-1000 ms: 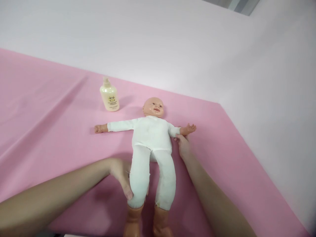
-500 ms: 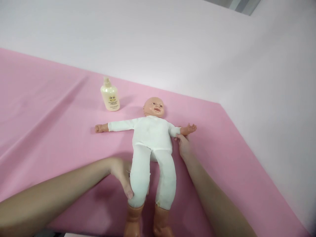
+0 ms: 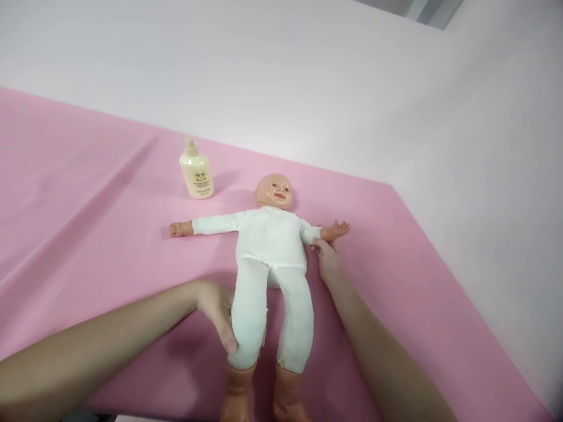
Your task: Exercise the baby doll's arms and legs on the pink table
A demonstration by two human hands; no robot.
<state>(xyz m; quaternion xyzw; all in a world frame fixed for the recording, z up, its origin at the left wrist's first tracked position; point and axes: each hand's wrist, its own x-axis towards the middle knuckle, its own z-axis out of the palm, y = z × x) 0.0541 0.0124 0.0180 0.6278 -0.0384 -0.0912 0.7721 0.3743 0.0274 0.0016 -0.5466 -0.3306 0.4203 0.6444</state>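
Note:
A baby doll (image 3: 269, 252) in a white cloth suit lies on its back on the pink sheet (image 3: 88, 234), arms spread, head toward the wall. My left hand (image 3: 217, 313) is wrapped round the doll's left-side leg near the knee, thumb on top of the cloth. My right hand (image 3: 326, 261) pinches the end of the doll's sleeve on the right, just below its bare plastic hand. The doll's brown lower legs reach the bottom edge of the view.
A cream lotion bottle (image 3: 196, 170) with a pump top stands on the sheet beyond the doll's left-side arm. A white wall runs behind and to the right of the pink surface, whose right edge slants toward the lower right.

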